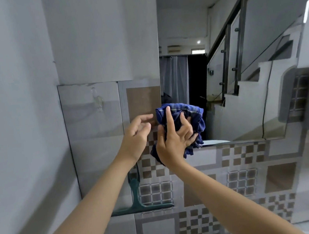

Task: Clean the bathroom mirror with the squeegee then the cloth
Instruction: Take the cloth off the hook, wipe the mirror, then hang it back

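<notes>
Your right hand (174,143) grips the blue checked cloth (190,116), bunched, at the lower left corner of the mirror (240,68). The index finger lies extended up over the cloth; the remaining fingers curl into its folds. The cloth overlaps the mirror's left edge and hangs past its bottom edge onto the tiled wall (234,184). Whether the cloth presses flat on the glass cannot be told.

Your left hand (136,138) is just beside the cloth, to its left, in front of the tiles. Its fingers are spread and loosely curved, holding nothing; the fingertips are close to the cloth's edge without clear contact.

The green squeegee (137,195) is below your left forearm, against the tiled wall, handle up and blade horizontal at the bottom. It is untouched by either hand.

The mirror reflects a staircase with a glass railing.
</notes>
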A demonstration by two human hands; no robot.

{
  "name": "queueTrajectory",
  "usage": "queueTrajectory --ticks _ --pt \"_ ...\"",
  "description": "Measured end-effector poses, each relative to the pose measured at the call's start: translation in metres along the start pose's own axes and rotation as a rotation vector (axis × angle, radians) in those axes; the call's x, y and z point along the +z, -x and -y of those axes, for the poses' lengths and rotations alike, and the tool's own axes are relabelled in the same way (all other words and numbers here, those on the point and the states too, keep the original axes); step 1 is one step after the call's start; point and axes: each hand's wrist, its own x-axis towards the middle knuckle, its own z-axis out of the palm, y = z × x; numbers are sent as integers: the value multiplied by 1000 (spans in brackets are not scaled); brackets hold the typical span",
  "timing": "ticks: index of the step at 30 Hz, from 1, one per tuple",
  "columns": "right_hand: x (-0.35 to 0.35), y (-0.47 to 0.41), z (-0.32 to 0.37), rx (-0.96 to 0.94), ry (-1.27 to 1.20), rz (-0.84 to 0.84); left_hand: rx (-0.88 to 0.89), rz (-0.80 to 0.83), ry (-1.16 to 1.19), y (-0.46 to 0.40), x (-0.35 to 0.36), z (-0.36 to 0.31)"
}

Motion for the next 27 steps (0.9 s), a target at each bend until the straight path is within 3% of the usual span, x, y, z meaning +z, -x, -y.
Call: queueTrajectory --ticks 5,15,23,27 --pt "-33 5 22 -79 -121 169 -34 9 239 3 4 -20" --pt "-94 -6 55 -194 -603 423 8 -107 239 23 -24 -51" --pt "-91 -4 82 -189 -575 445 0 -81 154 38 -62 -78" --pt "-85 -7 95 -224 -491 457 -81 -169 81 43 -80 -85"
